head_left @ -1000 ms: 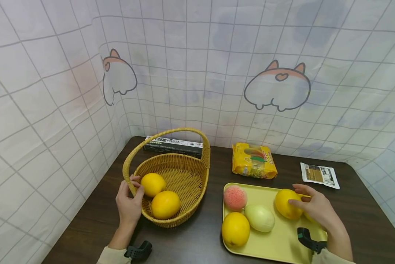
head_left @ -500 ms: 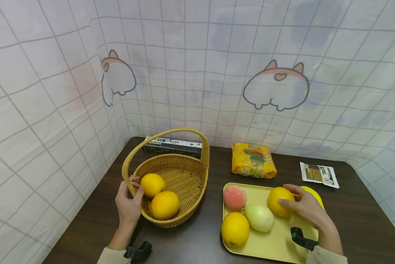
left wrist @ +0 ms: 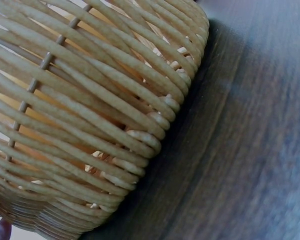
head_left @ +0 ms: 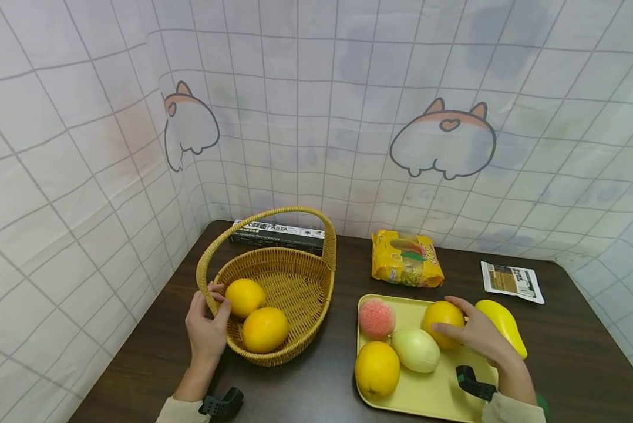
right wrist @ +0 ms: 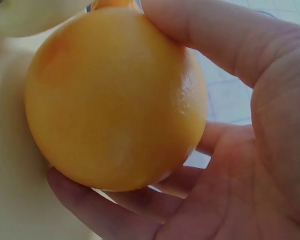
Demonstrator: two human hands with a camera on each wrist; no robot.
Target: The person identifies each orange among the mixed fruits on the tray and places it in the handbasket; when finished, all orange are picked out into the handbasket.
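Note:
My left hand [head_left: 206, 326] grips the wicker basket [head_left: 324, 311] where its handle meets the left rim. Two yellow-orange round fruits [head_left: 266, 330] lie in the basket. Over the yellow tray [head_left: 427, 395], my right hand [head_left: 480, 332] holds an orange [head_left: 442, 323], thumb on the near side and fingers curled round it; the right wrist view shows this orange [right wrist: 115, 100] against the palm. Beside it on the tray are a pale green fruit [head_left: 416, 350], a pink peach [head_left: 377, 319] and another orange [head_left: 377, 369]. A yellow mango [head_left: 502, 326] lies behind the right hand, partly hidden.
Behind the basket lies a black and white pasta box [head_left: 279, 234]. A yellow food packet [head_left: 406, 258] and a small white-and-brown sachet [head_left: 512, 282] are at the back of the dark table [head_left: 575, 346]. Something green [head_left: 542, 404] shows partly beside the right sleeve.
My right hand has moved left across the tray with the orange, closer to the pale green fruit. More of the mango has come into view. The left hand stays on the basket.

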